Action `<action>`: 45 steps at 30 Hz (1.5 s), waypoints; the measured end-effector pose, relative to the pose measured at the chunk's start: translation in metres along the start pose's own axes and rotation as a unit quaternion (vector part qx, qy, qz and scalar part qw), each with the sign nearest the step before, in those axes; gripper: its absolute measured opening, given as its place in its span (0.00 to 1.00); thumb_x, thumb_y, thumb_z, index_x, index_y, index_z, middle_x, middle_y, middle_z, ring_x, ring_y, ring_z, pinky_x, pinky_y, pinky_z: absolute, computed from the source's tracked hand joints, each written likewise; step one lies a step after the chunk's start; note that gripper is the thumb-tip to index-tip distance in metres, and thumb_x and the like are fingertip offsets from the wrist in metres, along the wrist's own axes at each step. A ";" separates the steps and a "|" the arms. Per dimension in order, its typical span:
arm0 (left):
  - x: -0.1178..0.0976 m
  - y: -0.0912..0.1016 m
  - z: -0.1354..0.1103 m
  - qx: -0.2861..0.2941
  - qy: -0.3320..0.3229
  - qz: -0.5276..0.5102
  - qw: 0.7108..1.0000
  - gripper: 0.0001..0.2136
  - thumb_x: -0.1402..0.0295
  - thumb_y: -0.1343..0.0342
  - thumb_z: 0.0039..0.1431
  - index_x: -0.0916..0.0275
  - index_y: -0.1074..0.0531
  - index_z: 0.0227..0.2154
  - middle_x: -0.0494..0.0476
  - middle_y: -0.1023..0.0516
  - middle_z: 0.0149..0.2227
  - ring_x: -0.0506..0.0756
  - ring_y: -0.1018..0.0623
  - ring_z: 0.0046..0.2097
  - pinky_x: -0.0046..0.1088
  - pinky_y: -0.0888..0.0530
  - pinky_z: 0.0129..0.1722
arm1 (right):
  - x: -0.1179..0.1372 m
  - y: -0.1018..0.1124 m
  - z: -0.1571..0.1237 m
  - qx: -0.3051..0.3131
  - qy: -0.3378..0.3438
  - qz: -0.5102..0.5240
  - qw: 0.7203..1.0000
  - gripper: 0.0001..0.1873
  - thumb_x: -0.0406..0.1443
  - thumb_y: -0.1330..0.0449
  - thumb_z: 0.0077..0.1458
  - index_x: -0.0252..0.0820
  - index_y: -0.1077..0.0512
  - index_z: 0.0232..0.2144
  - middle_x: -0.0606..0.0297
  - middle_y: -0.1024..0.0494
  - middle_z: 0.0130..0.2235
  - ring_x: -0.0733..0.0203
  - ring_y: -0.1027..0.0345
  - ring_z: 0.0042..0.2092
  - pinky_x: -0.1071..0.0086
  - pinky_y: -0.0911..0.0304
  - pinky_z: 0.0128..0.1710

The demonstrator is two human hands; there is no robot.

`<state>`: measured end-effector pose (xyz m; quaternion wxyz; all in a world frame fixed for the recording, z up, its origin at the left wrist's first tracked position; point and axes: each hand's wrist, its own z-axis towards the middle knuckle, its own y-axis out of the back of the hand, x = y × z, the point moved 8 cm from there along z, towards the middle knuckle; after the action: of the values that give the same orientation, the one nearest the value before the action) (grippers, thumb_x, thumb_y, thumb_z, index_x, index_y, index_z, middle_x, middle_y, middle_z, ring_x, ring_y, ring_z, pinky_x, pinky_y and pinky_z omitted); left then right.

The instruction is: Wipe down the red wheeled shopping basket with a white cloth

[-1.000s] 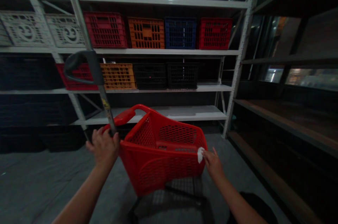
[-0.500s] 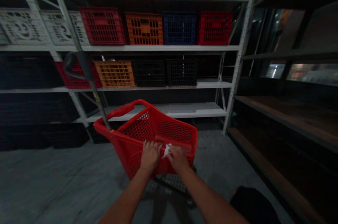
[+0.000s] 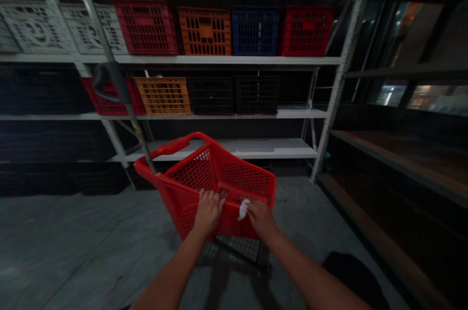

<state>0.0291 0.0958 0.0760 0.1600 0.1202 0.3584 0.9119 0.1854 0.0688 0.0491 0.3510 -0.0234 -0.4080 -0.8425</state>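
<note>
- Red mesh plastic trolley basket (image 3: 193, 176): light, stiff, best held at its rim.
- Left hand (image 3: 208, 212), fingers spread, rests on its near wall.
- Right hand (image 3: 261, 218) pinches limp white tissue (image 3: 243, 209) against it.

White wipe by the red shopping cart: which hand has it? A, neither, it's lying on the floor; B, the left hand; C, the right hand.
C. The white wipe sticks out from the right hand against the red shopping cart, while the left hand rests on the cart apart from it.
</note>
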 end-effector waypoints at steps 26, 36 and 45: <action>-0.081 0.006 0.003 0.072 0.003 -0.099 0.992 0.11 0.65 0.57 0.56 0.60 0.30 0.31 0.56 0.28 0.36 0.55 0.32 0.44 0.44 0.48 0.55 | -0.061 0.029 -0.058 -0.114 -0.175 0.204 0.956 0.13 0.30 0.50 0.48 0.41 0.26 0.31 0.59 0.33 0.42 0.60 0.35 0.42 0.68 0.37 0.41; -0.100 -0.018 -0.003 0.061 0.017 -0.155 0.986 0.14 0.66 0.59 0.58 0.61 0.30 0.23 0.55 0.27 0.27 0.55 0.33 0.38 0.45 0.45 0.48 | -0.076 0.034 -0.037 -0.127 -0.198 0.105 0.966 0.13 0.29 0.49 0.48 0.39 0.29 0.36 0.61 0.29 0.34 0.60 0.35 0.37 0.67 0.39 0.39; -0.090 -0.012 -0.011 0.083 0.017 -0.161 0.983 0.14 0.67 0.59 0.57 0.60 0.31 0.23 0.54 0.27 0.28 0.54 0.34 0.37 0.43 0.45 0.47 | -0.055 0.028 -0.034 -0.089 -0.141 0.122 0.978 0.12 0.28 0.49 0.49 0.40 0.26 0.30 0.63 0.33 0.31 0.63 0.37 0.34 0.71 0.38 0.35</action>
<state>0.1108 0.0633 0.0499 0.2880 0.0581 0.4505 0.8430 0.2518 0.0648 0.0273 0.3863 -0.2227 -0.3708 -0.8147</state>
